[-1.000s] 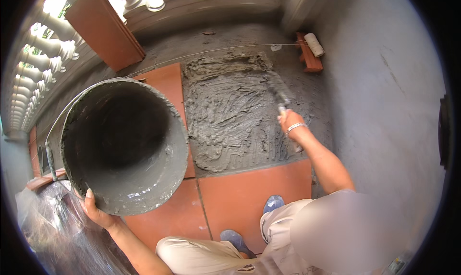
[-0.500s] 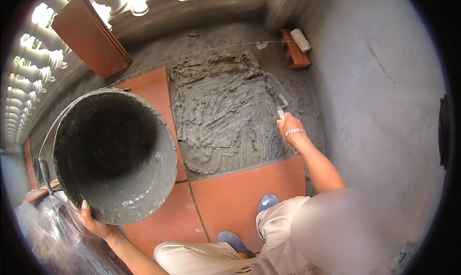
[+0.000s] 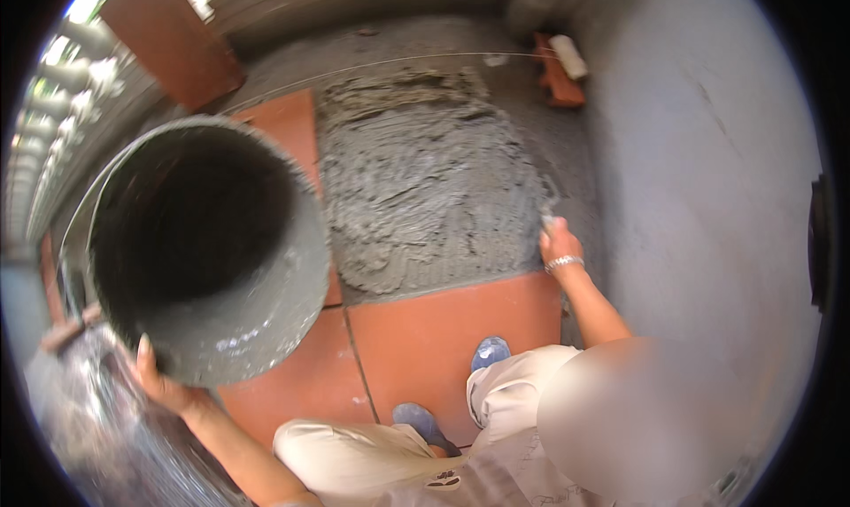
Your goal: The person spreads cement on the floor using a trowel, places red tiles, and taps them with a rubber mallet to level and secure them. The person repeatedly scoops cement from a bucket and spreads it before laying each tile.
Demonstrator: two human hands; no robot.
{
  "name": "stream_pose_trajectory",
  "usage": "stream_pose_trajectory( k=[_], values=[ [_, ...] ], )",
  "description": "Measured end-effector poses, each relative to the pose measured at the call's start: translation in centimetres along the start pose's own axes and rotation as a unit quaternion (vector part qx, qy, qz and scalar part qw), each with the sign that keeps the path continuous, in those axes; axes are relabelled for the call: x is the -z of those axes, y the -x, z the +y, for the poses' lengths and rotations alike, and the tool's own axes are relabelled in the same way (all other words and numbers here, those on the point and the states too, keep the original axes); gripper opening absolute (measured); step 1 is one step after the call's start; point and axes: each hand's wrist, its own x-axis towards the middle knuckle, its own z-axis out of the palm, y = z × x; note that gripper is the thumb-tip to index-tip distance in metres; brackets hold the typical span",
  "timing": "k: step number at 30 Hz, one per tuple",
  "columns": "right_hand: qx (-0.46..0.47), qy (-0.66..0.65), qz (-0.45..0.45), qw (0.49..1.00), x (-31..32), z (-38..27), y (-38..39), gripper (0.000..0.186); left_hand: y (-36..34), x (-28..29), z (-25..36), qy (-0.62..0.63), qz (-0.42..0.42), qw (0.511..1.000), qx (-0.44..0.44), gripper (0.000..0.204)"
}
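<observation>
Left hand [image 3: 164, 385]: gripping the near-left rim of a wide, round, grey mortar-coated bucket [image 3: 266, 299]; thumb over the lip, fingers largely hidden.
Bucket: left of a rough bed of wet grey mortar [image 3: 425, 188], mouth toward the viewer; base out of sight, contact below cannot be told. Judged stiff-walled, bulky, slippery where the inside shines wet; weight uncertain, the depth being dark. Best hold: rim, both sides.
Right hand [image 3: 563, 244]: closed around the handle of a small grey trowel [image 3: 548, 213], at the mortar's right edge; blade blurred.
Trowel: judged light and rigid; hold by the handle, wrist free.
Mortar: judged soft, heavy, clinging; for the blade rather than the fingers.
Flat terracotta-orange tiles [image 3: 452, 317]: bordering the mortar's near and left sides; judged hard, brittle at corners.
</observation>
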Motion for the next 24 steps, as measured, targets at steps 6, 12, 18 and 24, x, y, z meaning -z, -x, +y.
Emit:
stream_pose_trajectory(
  k=[6, 12, 18, 24],
  values=[
    [0.084, -0.037, 0.036, 0.995, 3.4, -3.8, 1.9, 0.033, 0.4, -2.3, 0.3, -0.011, -0.032, 0.995, -0.089, 0.067],
    [0.372, -0.187, -0.009, 0.909, 14.3, -15.1, 8.8, 0.027, 0.7, -3.0, 0.3, -0.049, -0.042, 0.991, -0.114, 0.069],
    [0.609, 0.047, -0.134, 0.780, 14.4, -32.4, 12.6, 0.036, 1.6, -3.8, 0.2, -0.060, -0.082, 0.984, -0.149, 0.073],
    [0.491, 0.216, -0.052, 0.842, 5.1, -45.3, 13.7, 0.033, 4.0, -4.8, -0.7, -0.084, -0.106, 0.974, -0.183, 0.076]
  ],
)
